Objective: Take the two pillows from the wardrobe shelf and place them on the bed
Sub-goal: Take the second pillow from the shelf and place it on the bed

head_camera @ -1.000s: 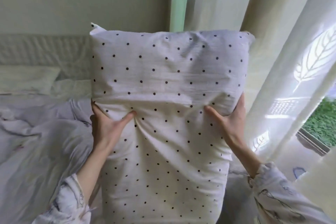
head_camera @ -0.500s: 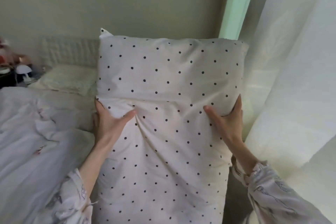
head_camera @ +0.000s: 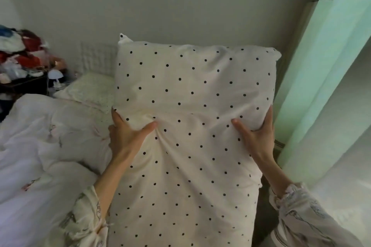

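Here, both hands hold a polka-dot pillow (head_camera: 192, 126) upright over the bed (head_camera: 40, 146).
The left hand (head_camera: 128, 138) clamps its left edge and the right hand (head_camera: 255, 136) its right edge, thumbs pressed into the front. Beyond it, a pale pillow (head_camera: 88, 90) lies at the headboard (head_camera: 98, 58); a curtain (head_camera: 325, 86) hangs right.

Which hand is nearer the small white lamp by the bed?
Left. The left hand grips the polka-dot pillow's left edge, on the lamp's side. The right hand grips the opposite edge, beside the curtain.
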`<state>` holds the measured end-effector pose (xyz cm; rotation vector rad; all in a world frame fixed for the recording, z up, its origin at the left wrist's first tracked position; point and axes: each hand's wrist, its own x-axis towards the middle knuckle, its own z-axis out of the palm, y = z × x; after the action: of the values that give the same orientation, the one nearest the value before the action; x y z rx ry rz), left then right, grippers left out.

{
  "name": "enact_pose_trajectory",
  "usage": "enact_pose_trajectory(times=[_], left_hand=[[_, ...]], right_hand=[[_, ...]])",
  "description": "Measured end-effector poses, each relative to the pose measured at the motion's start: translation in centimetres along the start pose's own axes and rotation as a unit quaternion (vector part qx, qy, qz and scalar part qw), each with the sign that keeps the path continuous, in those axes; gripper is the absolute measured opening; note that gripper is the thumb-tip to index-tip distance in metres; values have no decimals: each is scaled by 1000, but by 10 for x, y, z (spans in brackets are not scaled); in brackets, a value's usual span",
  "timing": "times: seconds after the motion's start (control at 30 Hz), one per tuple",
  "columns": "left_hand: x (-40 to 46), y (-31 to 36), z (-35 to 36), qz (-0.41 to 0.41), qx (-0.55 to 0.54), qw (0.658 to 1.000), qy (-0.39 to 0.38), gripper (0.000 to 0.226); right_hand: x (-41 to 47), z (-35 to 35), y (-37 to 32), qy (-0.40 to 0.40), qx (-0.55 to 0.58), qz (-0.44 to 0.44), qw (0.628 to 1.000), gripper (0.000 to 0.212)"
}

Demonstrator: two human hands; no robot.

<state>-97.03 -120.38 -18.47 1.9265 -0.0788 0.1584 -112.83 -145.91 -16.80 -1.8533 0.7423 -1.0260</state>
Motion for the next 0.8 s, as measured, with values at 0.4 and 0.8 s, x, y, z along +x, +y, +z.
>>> enact_pose_trajectory(times=[0.4, 0.8], left_hand=[[217, 17, 135, -65, -7, 998, -7, 121], [363, -1, 244, -113, 9, 990, 83, 120]], right_hand=[[240, 151, 37, -42, -21, 21, 999, 112], [420, 297, 94, -132, 19, 5, 991, 104]])
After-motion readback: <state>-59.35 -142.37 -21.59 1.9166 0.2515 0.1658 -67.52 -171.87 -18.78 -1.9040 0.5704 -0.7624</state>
